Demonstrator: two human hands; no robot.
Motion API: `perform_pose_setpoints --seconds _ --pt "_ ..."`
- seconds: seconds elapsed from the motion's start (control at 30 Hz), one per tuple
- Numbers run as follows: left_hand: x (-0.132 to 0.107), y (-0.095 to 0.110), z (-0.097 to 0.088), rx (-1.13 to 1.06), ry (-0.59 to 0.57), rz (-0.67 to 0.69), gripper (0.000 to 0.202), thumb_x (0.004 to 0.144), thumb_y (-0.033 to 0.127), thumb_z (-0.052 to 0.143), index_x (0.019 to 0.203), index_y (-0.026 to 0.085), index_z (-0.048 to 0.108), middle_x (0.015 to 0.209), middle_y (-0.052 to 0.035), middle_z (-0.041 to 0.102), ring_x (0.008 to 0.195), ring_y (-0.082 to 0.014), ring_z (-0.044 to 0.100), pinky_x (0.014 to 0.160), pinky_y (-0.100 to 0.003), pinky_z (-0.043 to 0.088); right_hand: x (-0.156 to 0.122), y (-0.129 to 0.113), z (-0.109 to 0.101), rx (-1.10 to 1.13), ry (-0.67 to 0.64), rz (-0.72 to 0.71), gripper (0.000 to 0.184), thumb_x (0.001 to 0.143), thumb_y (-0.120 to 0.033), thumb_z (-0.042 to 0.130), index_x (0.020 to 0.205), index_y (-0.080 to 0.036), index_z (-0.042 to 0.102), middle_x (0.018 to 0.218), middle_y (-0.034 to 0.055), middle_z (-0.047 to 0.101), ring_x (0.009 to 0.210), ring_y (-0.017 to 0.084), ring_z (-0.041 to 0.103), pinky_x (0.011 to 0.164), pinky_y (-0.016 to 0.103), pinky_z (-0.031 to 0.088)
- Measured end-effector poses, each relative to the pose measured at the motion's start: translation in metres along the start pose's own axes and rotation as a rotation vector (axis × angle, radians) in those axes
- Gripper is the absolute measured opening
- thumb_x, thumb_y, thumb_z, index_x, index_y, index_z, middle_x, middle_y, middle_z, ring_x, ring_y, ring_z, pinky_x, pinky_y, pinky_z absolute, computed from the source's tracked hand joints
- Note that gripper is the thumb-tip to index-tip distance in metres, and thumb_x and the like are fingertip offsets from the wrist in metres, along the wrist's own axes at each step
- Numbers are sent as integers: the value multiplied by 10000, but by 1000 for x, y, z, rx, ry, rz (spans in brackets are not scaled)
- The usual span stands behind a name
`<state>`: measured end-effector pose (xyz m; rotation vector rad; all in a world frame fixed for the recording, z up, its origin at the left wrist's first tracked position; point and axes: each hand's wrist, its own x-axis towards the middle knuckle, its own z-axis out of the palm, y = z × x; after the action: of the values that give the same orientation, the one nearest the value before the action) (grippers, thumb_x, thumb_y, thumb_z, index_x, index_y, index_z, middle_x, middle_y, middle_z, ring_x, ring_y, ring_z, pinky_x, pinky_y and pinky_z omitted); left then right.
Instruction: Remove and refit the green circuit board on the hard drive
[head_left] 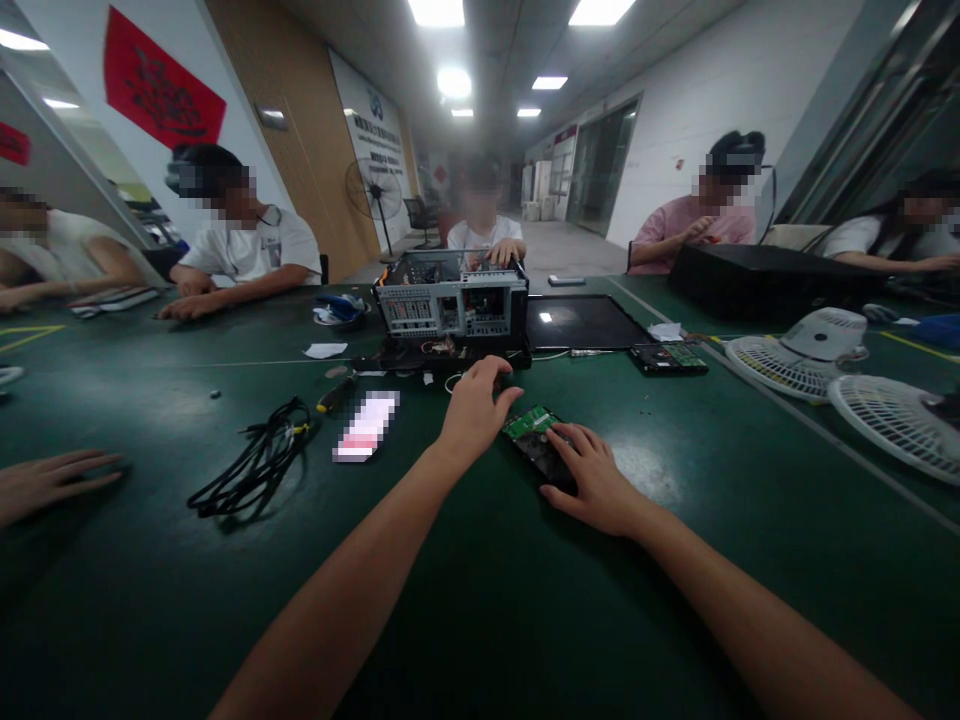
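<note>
Two bare forearms (360, 572) reached across a green surface (465, 630), the right hand (594, 482) over a hard drive (531, 432).
Palm down, that hand partly covered the drive, thumb at its near edge; whether it gripped could not be told. Well to the left lay a coiled black cable (259, 462), then a phone (367, 425). Just left of the drive, the left hand (474, 412) was open, thumb and fingers apart. Farther off to the right lay another hard drive (669, 358); straight ahead stood an open computer case (454, 305), a co-worker's hand (507, 251) at its top.
</note>
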<state>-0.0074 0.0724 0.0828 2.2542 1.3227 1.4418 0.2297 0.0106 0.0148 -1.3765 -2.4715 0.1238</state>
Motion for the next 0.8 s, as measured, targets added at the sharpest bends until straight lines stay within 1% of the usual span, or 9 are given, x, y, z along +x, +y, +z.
perform_pose_setpoints --seconds 0.1,0.23,0.33,0.4,0.47,0.57,0.67,0.8 --pt "2 3 -4 53 -9 28 273 889 133 699 1131 238 629 1123 -51 629 1000 -204 649 915 -376 558 -1 1 1 1 6 -1 824 890 -554 596 1599 -251 306 1602 148 344 1470 399 260 1172 607 263" --pt "2 3 -5 70 -32 37 321 911 90 645 1194 241 650 1117 -51 638 987 -193 656 927 -363 554 0 2 1 2 0 1 818 890 -558 597 1591 -238 324 1608 149 336 1473 393 258 1177 601 262" --pt "1 2 -2 40 -22 55 313 906 139 684 1202 234 650 1121 -44 644 945 -179 660 906 -350 570 0 1 0 0 -5 5 815 889 -558 600 1584 -223 341 1605 154 340 1470 393 262 1176 597 267" --pt "0 1 0 18 5 50 289 896 187 717 1177 228 661 1135 -44 638 911 -166 663 872 -336 584 0 1 0 -2 1 4 808 887 -559 604 1574 -209 361 1599 157 349 1467 389 268 1179 590 270" --pt "-1 1 1 23 26 39 246 903 201 714 1145 226 676 1144 -47 633 903 -162 668 858 -330 587 0 1 1 -1 9 -1 803 888 -563 605 1569 -208 369 1596 153 354 1465 383 273 1181 583 273" --pt "0 0 -1 69 35 28 206 921 186 685 1122 228 689 1108 -51 651 904 -173 679 859 -344 583 -1 2 2 1 19 -2 800 890 -572 602 1573 -231 364 1598 145 352 1467 386 270 1180 589 274" --pt "2 0 -4 103 17 42 225 925 152 664 1136 227 678 1079 -48 687 934 -192 687 877 -360 573 -1 3 2 0 12 -1 800 891 -573 599 1575 -233 362 1600 148 350 1474 395 255 1181 597 267" --pt "2 2 -6 130 -12 60 256 929 118 628 1162 222 652 1118 -52 716 1001 -217 689 925 -390 558 -1 2 2 -1 6 -5 811 893 -564 596 1588 -234 337 1602 149 350 1470 399 261 1181 600 264"
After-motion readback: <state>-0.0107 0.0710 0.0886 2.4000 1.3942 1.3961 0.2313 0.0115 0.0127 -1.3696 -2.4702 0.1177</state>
